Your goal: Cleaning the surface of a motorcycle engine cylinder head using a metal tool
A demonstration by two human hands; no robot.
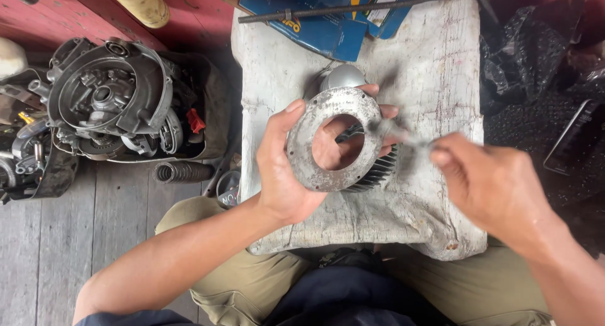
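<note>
Ring: flat grey metal ring (334, 140) with a wide round hole, held at the centre of the view above the tabletop (435, 67). Its flat face points up toward the camera; being round, it has no long axis.
Left hand: left hand (283, 168) comes in from 7 o'clock, thumb on the ring's left rim, fingers (384, 111) wrapped under it and clamped on it; the palm shows through the hole.
Right hand: right hand (491, 181) comes in from 4 o'clock, fingers pinched together on a thin tool (397, 133), blurred, its long axis running toward 10 o'clock with the tip at the ring's right edge.
Under the ring: finned metal part (378, 171) and a smooth grey dome (343, 77) on the tabletop.
Far edge, 12 o'clock: long threaded rod (365, 9) lying left to right across blue packets (328, 29).
Floor, 9 o'clock: engine casing (110, 99) sitting in a dark tray (214, 111) with small parts inside.
</note>
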